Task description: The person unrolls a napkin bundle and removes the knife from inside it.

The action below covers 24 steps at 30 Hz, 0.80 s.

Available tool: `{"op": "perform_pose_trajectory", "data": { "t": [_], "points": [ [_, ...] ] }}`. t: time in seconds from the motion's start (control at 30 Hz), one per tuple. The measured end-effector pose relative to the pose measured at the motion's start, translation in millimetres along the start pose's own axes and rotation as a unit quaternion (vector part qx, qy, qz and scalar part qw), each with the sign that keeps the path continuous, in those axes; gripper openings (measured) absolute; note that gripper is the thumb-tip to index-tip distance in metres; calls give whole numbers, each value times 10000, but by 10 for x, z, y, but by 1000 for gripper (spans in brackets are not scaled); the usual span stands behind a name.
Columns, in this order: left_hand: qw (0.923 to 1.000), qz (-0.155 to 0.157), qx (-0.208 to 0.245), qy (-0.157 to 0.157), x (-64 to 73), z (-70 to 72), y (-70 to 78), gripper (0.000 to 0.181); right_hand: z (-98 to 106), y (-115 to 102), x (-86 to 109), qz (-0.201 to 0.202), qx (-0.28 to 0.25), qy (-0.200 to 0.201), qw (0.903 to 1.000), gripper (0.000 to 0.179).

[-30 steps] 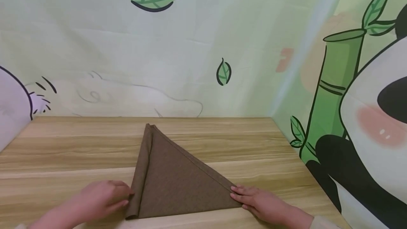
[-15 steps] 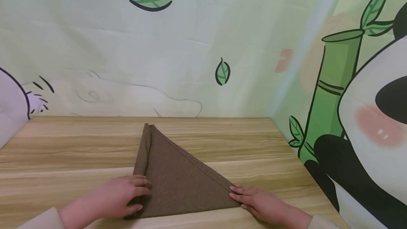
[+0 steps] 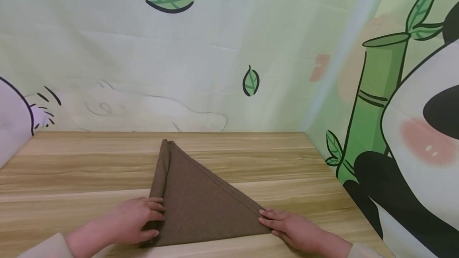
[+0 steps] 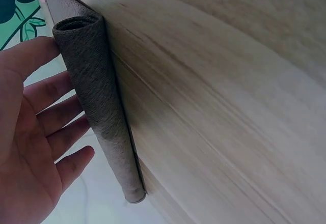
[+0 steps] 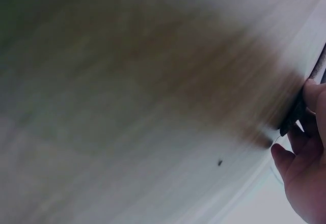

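The brown cloth's rolled edge (image 3: pixel 159 174), axis pointing away, lies under the nearer left hand (image 3: pixel 134 219), fingers spread; the right hand (image 3: pixel 295 227), fingers extended, rests on the opposite corner (image 3: pixel 262 230).

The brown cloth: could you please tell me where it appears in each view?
Head: brown cloth at lower centre, between left hand and right hand.
Left wrist: its rolled edge slants down the picture, left of centre.
Right wrist: only a small dark part, at right edge.
Shared landmark: the wooden table, in all three.

Matt, felt-like cloth (image 3: pixel 201 202); smooth, wood-grained tabletop (image 3: pixel 279 162).
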<state>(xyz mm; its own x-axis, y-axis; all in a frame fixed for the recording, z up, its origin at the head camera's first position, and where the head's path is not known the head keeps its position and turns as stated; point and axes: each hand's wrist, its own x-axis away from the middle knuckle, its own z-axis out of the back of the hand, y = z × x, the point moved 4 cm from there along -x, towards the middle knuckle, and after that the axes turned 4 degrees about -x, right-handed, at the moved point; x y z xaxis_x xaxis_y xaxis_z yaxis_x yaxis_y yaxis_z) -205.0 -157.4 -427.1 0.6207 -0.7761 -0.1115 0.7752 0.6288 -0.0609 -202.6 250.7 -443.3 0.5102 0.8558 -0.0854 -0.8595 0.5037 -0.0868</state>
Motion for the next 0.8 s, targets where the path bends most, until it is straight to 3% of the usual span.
{"op": "perform_pose_trajectory", "data": {
  "t": [0.33,0.8],
  "points": [
    [9996,267,122,-42,122,8,-75,24,-4,-8,0,-180,-36,-137,9997,39],
    [9977,584,348,24,339,24,-173,31,-26,10,3,-94,-37,-66,9999,39]
  ]
}}
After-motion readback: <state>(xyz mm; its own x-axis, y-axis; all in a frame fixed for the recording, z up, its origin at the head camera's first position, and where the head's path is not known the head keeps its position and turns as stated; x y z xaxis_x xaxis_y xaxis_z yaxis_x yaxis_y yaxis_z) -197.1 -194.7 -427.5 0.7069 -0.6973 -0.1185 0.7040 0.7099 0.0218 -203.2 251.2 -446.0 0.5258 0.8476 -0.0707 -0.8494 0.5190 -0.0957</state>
